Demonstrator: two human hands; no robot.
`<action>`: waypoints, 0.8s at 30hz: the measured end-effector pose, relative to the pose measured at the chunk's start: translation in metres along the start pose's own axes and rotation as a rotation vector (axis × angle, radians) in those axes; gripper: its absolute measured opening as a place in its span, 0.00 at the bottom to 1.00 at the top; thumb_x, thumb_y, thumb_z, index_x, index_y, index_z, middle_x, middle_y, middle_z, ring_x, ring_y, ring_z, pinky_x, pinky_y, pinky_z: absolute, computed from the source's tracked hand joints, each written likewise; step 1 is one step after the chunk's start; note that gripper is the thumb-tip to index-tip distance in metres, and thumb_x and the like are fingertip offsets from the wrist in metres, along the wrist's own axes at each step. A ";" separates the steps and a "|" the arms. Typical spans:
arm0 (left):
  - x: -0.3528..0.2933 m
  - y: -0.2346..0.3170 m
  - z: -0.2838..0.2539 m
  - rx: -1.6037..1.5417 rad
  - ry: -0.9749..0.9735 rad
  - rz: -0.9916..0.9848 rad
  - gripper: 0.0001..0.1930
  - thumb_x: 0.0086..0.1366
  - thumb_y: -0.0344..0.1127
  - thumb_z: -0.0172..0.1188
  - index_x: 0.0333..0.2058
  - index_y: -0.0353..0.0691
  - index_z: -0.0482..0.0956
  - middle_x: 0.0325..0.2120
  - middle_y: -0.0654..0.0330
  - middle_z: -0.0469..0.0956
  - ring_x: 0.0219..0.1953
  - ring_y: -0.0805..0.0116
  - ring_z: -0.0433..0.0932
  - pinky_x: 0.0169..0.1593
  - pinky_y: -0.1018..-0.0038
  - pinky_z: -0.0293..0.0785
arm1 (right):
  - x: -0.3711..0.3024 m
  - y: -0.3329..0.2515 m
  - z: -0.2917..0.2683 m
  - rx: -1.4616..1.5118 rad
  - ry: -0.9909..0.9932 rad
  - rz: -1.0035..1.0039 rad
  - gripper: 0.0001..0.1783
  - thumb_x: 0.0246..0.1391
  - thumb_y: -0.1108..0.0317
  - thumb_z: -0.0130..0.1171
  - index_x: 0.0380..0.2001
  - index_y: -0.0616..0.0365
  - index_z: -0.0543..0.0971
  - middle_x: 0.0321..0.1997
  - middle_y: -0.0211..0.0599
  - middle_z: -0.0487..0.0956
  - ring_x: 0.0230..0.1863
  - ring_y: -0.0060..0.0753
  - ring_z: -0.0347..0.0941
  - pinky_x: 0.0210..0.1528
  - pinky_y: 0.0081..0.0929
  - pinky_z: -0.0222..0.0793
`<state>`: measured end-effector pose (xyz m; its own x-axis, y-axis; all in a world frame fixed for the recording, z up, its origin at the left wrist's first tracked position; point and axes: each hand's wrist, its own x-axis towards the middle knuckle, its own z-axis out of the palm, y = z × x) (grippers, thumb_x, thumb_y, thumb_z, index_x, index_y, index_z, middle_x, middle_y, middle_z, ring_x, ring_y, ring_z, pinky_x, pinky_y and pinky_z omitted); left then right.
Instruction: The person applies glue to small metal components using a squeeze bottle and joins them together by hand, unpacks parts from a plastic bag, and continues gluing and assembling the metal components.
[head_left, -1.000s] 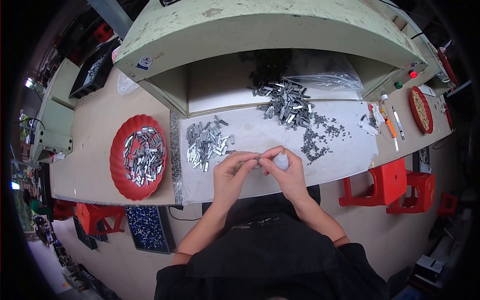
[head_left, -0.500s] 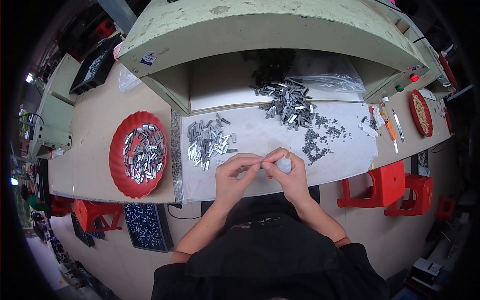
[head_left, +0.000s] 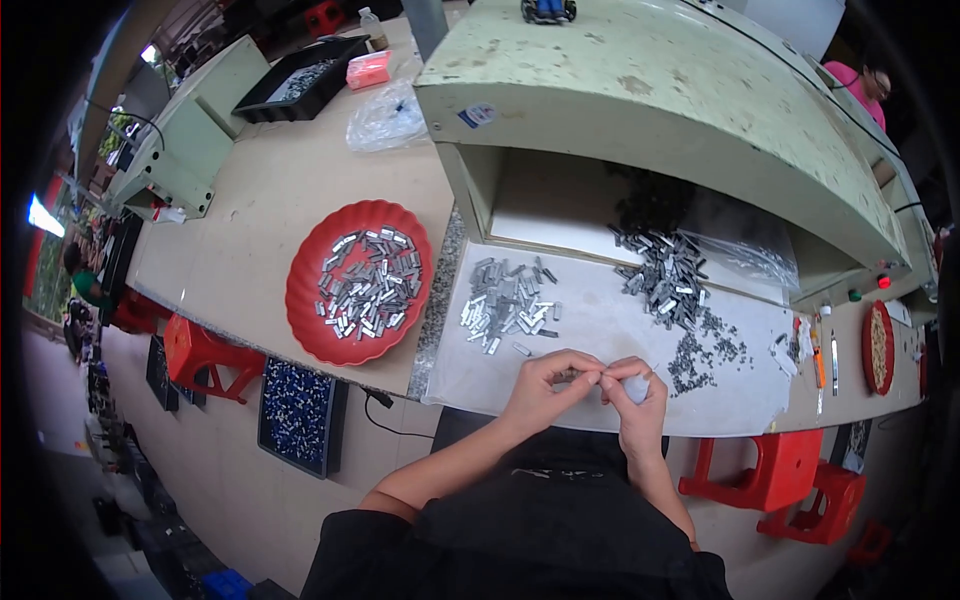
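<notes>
My left hand is closed in a pinch, its fingertips meeting those of my right hand above the near edge of a white sheet. Whatever sits between the fingertips is too small and covered to make out. A small translucent squeeze bottle is tucked in my closed right hand. Beyond my left hand lies a loose pile of short silvery metal pieces. A denser heap of similar pieces lies farther back. Tiny dark parts are scattered to the right of my hands.
A red scalloped bowl of metal pieces stands at left. The pale green cabinet overhangs the back of the sheet, with a clear plastic bag inside. An orange cutter lies at right. Red stools stand below the table.
The view has swung left, so the bench and bowl appear farther right. My hands stay together at the fingertips, and the bottle remains in my right hand.
</notes>
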<state>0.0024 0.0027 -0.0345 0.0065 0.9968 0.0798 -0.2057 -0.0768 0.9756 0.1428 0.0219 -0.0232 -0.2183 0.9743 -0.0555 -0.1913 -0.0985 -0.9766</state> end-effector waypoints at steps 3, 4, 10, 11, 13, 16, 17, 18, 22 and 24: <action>0.000 0.002 -0.003 0.019 -0.027 -0.042 0.05 0.55 0.25 0.54 0.31 0.33 0.76 0.34 0.57 0.75 0.39 0.73 0.72 0.43 0.77 0.66 | -0.002 0.004 0.001 -0.081 -0.002 -0.065 0.02 0.44 0.78 0.55 0.25 0.64 0.72 0.27 0.34 0.71 0.26 0.20 0.66 0.28 0.15 0.62; -0.001 0.005 -0.005 0.031 -0.023 -0.092 0.05 0.55 0.25 0.55 0.31 0.33 0.76 0.33 0.58 0.75 0.38 0.73 0.72 0.42 0.78 0.66 | -0.002 0.010 -0.001 -0.109 -0.016 -0.096 0.03 0.45 0.78 0.55 0.26 0.63 0.73 0.26 0.32 0.71 0.25 0.18 0.66 0.27 0.15 0.62; -0.007 0.025 -0.061 0.250 0.256 0.068 0.04 0.53 0.23 0.55 0.28 0.33 0.76 0.31 0.58 0.74 0.36 0.72 0.71 0.41 0.80 0.66 | -0.006 0.001 -0.002 -0.087 -0.036 0.015 0.06 0.46 0.76 0.54 0.31 0.62 0.74 0.25 0.26 0.71 0.25 0.14 0.65 0.27 0.14 0.62; -0.005 0.033 -0.079 0.319 0.315 0.166 0.04 0.53 0.23 0.55 0.28 0.33 0.76 0.31 0.58 0.74 0.36 0.71 0.71 0.42 0.79 0.65 | -0.007 0.002 -0.009 -0.091 0.006 0.004 0.06 0.46 0.76 0.54 0.31 0.62 0.74 0.25 0.26 0.71 0.25 0.14 0.65 0.27 0.14 0.62; -0.004 0.043 -0.122 0.475 0.434 0.238 0.03 0.53 0.22 0.54 0.28 0.32 0.75 0.31 0.59 0.73 0.35 0.72 0.71 0.42 0.80 0.65 | -0.010 0.007 -0.023 -0.104 0.042 0.020 0.06 0.46 0.75 0.54 0.31 0.61 0.74 0.25 0.25 0.72 0.25 0.14 0.64 0.27 0.13 0.62; -0.017 0.053 -0.187 0.735 0.534 0.206 0.03 0.53 0.23 0.54 0.28 0.32 0.75 0.29 0.60 0.73 0.34 0.73 0.71 0.40 0.80 0.66 | -0.015 0.012 -0.047 -0.138 0.120 0.003 0.05 0.46 0.78 0.53 0.30 0.62 0.73 0.25 0.29 0.71 0.25 0.16 0.65 0.27 0.15 0.63; -0.017 0.059 -0.196 0.830 0.527 0.184 0.03 0.54 0.23 0.54 0.28 0.31 0.75 0.29 0.61 0.73 0.33 0.73 0.71 0.40 0.80 0.66 | -0.016 0.012 -0.053 -0.134 0.134 0.006 0.05 0.46 0.78 0.53 0.30 0.62 0.73 0.25 0.29 0.71 0.25 0.16 0.65 0.27 0.15 0.63; -0.019 0.061 -0.200 0.776 0.547 0.139 0.03 0.53 0.22 0.54 0.28 0.31 0.75 0.27 0.60 0.73 0.32 0.74 0.71 0.38 0.81 0.67 | -0.017 0.013 -0.058 -0.111 0.178 0.012 0.05 0.46 0.78 0.53 0.30 0.63 0.73 0.25 0.30 0.71 0.25 0.16 0.65 0.27 0.15 0.63; -0.013 0.063 -0.138 0.398 0.402 -0.016 0.05 0.51 0.21 0.55 0.29 0.31 0.75 0.27 0.60 0.74 0.32 0.75 0.71 0.37 0.82 0.67 | -0.017 0.010 -0.058 -0.043 0.205 0.019 0.04 0.45 0.79 0.54 0.28 0.63 0.72 0.25 0.30 0.71 0.25 0.16 0.65 0.26 0.14 0.63; 0.001 0.044 -0.085 0.266 0.167 -0.001 0.05 0.51 0.22 0.56 0.29 0.31 0.76 0.29 0.59 0.74 0.32 0.75 0.71 0.37 0.83 0.67 | -0.017 0.001 -0.046 0.007 0.133 -0.029 0.05 0.45 0.79 0.54 0.27 0.62 0.72 0.25 0.29 0.70 0.25 0.15 0.65 0.27 0.13 0.63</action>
<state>-0.0895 0.0026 -0.0091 -0.1591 0.9851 0.0657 0.0581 -0.0571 0.9967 0.1901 0.0140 -0.0322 -0.0840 0.9949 -0.0550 -0.2021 -0.0711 -0.9768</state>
